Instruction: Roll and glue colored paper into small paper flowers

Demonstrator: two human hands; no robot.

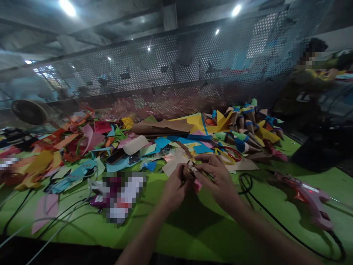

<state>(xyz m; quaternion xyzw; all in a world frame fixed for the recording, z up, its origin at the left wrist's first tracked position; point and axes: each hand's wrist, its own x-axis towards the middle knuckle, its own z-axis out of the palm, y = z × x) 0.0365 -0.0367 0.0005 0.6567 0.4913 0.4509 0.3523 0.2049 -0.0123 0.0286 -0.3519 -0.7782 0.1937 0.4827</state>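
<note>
My left hand (174, 187) and my right hand (217, 180) meet over the green table (193, 235), both closed around a small rolled piece of brown paper (189, 170). A pink scrap (197, 186) shows just below my right fingers. The fingers of both hands pinch the roll from opposite sides. Behind the hands lie loose paper scraps in many colours (176, 149).
A pink glue gun (309, 197) with a black cord (264, 209) lies at the right. Finished paper cones (248, 129) are piled at the back right. Red-handled scissors (230, 154) sit behind my right hand. Cables (55, 221) run at the left. Another person (309, 81) sits at the far right.
</note>
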